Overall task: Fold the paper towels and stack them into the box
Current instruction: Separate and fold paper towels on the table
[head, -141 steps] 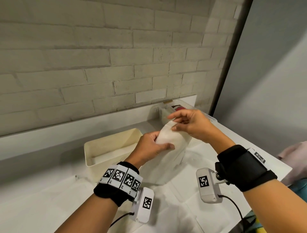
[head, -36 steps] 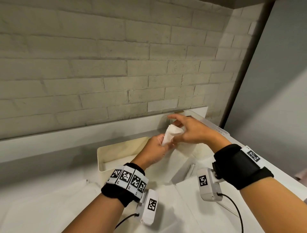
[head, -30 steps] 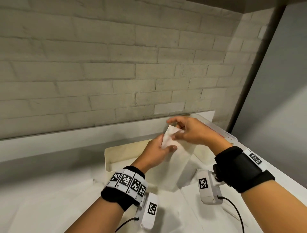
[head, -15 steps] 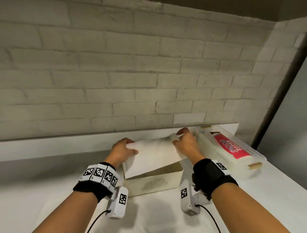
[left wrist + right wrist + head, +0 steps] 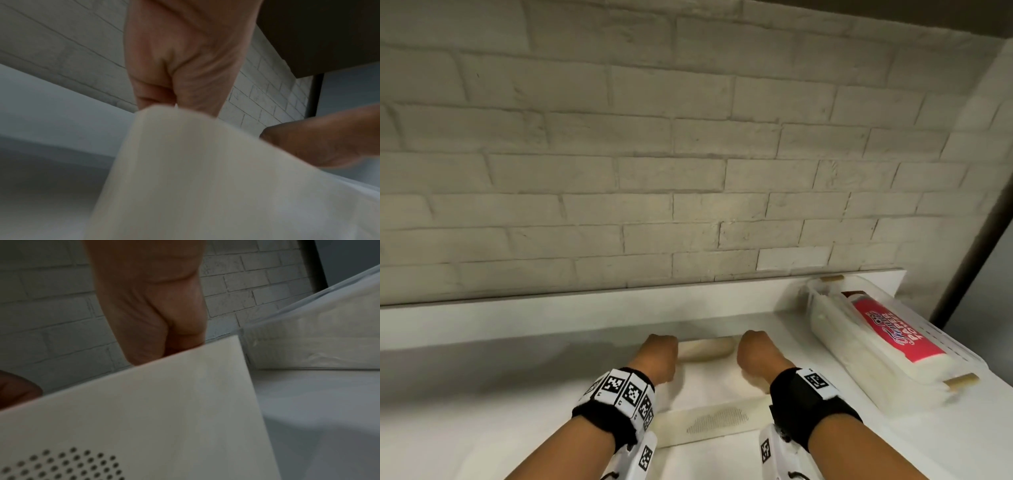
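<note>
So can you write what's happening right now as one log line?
step: placing folded towel | left hand: in cream box | right hand: in box | paper towel: inside box | grip: fingers hidden

White script, seemingly "Paper Towel", on pink label [image 5: 894, 335], clear dispenser [image 5: 866, 363], blurred

Two hands [image 5: 707, 353], two boxes [image 5: 715, 419].

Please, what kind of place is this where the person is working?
Probably a home kitchen or utility counter, though I cannot be sure. A white counter runs along a pale brick wall, and on it stand a cream box and a clear container of paper towels.
</note>
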`<action>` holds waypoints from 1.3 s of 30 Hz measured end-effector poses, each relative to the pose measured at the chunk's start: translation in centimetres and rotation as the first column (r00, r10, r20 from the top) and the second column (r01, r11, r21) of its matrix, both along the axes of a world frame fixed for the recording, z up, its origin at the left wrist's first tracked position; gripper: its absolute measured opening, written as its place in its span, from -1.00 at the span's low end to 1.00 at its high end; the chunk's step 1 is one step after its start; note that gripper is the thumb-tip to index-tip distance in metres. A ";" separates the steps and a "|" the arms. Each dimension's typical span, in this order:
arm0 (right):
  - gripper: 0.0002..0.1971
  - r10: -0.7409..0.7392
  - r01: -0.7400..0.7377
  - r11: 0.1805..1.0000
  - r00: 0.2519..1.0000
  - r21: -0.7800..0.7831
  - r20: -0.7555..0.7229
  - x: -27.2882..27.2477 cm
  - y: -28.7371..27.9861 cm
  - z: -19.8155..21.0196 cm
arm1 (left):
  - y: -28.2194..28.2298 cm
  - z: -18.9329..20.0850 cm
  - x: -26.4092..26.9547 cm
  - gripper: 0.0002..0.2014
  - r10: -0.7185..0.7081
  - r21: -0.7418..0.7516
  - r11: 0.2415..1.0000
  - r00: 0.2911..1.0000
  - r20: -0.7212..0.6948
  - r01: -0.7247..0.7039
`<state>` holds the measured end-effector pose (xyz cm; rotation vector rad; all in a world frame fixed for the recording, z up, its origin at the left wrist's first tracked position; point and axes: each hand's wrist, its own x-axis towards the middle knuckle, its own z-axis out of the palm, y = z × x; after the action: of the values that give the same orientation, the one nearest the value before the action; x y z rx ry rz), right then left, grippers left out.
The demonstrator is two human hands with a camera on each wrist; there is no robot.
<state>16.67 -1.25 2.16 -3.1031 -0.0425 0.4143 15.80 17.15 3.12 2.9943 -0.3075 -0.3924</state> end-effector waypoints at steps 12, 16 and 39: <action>-0.78 0.175 -0.280 0.865 0.946 -0.417 -0.273 -1.4 1.4 0.4 | -2.1 -0.9 -0.2 -0.66 -0.189 0.449 0.860 0.968 -0.162 0.243; -0.64 0.148 -0.221 0.931 0.956 -0.292 -0.252 -1.7 1.4 0.3 | -2.1 -1.7 -0.3 -0.66 -0.185 0.452 0.858 0.967 -0.173 0.245; -0.63 -0.250 0.193 0.896 0.964 0.400 0.094 -17.6 -9.8 6.3 | -11.5 3.1 -11.9 -0.76 -0.225 -0.388 0.894 0.973 0.044 0.224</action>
<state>-0.93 -11.09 8.50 -2.6958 0.2033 0.1496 3.93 5.62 6.24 2.5712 -0.6535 -0.3100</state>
